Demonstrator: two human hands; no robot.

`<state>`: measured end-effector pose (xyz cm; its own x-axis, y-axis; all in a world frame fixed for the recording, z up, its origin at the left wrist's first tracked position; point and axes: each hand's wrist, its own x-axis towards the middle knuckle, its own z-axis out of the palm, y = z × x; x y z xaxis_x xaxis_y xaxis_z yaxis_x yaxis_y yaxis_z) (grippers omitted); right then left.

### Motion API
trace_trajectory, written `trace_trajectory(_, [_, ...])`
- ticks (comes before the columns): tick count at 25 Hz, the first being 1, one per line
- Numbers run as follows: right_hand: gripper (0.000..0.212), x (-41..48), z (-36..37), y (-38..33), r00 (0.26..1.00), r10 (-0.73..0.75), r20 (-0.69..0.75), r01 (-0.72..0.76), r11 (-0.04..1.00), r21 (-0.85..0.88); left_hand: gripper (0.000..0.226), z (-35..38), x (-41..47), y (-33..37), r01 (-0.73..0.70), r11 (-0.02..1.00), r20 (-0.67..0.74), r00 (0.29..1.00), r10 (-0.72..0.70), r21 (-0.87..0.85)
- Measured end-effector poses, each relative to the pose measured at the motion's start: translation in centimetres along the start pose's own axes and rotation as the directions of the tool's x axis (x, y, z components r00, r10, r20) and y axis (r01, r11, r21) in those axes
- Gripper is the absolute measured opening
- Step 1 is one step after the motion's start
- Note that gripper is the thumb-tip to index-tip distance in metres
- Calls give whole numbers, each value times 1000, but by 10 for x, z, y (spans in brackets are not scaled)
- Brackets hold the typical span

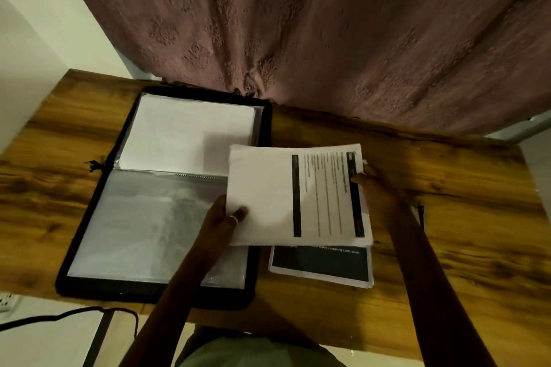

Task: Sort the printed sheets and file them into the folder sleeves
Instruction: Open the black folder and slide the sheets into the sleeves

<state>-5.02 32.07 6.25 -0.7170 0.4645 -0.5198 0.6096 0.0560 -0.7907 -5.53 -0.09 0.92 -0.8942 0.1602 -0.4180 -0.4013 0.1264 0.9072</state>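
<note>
A wood-grain desk (447, 188) stands against a mauve curtain (298, 24) embossed with floral motifs; a pale wall (29, 24) rises at left; below, a black cable (74, 314) trails past a white socket strip (7, 301); the light is dim.

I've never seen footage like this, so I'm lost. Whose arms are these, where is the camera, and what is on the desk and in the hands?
There is no machine. A person wears a camera on the head, looking down at their own arms. The left hand and right hand hold opposite edges of a bundle of printed sheets above the wooden table. An open black folder with clear sleeves lies at the left. Another stack of prints lies under the held sheets.
</note>
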Motion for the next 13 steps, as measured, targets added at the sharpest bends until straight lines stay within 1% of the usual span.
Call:
trace_trajectory(2, [29,-2,-1,24,995,83,-48,-83,997,0,33,-4,9,3,11,995,4,1000,-12,97])
trace_trajectory(3, [26,-3,-2,33,990,131,-51,-133,991,-28,36,-5,12,3,29,989,19,999,-32,145])
trace_trajectory(4, [22,-3,-2,42,987,154,-43,-158,984,-83,38,-5,14,1,51,980,35,998,-59,192])
trace_trajectory(5, [18,-3,-1,49,990,141,-32,-144,974,-177,40,-5,14,-1,72,969,45,995,-85,235])
trace_trajectory(6, [18,-4,1,54,995,95,-34,-101,953,-287,42,-4,14,-3,88,959,50,993,-105,270])
trace_trajectory(7, [22,-3,4,58,998,14,-59,-36,918,-395,43,-2,12,-5,97,952,50,992,-116,292])
trace_trajectory(9, [35,-4,16,57,970,-196,-143,78,811,-580,43,2,8,-5,113,947,21,992,-126,301])
trace_trajectory(10, [41,-5,25,54,939,-297,-174,105,729,-677,42,4,8,-4,113,943,-2,993,-118,312])
trace_trajectory(11, [48,-6,35,51,902,-389,-187,109,624,-774,40,6,7,-2,108,939,-21,994,-107,328])
trace_trajectory(13, [59,-7,53,42,823,-543,-165,113,442,-890,39,7,10,-1,91,933,-31,996,-86,348])
